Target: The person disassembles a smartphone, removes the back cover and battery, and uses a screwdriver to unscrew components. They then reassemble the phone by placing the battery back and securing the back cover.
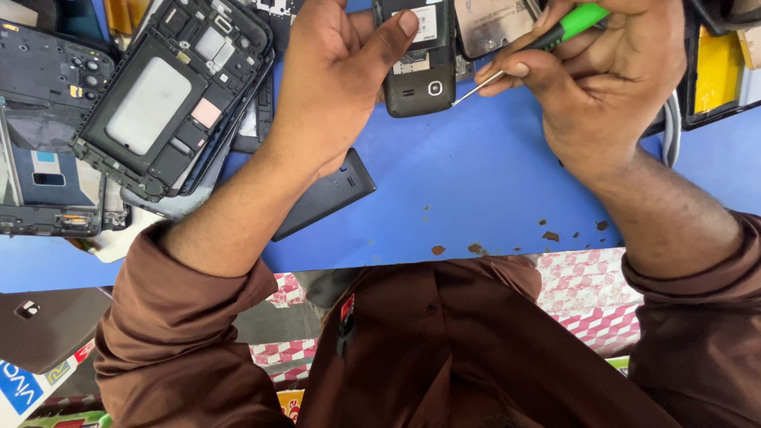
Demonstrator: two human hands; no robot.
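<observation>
While the left hand (337, 75) steadies a small dark phone (416, 67) with its back cover off, thumb pressed on its upper part, fingers curled behind it, the right hand (598, 83) has its fingers closed on a green-handled screwdriver (547, 40), tip at the phone's lower right edge above the blue worktop (476, 190). A slip of that thin shaft could, I judge, gouge the casing or jab the left thumb. A pale rectangular label sits in the phone's open back; a blue-and-white printed box lies at bottom left.
</observation>
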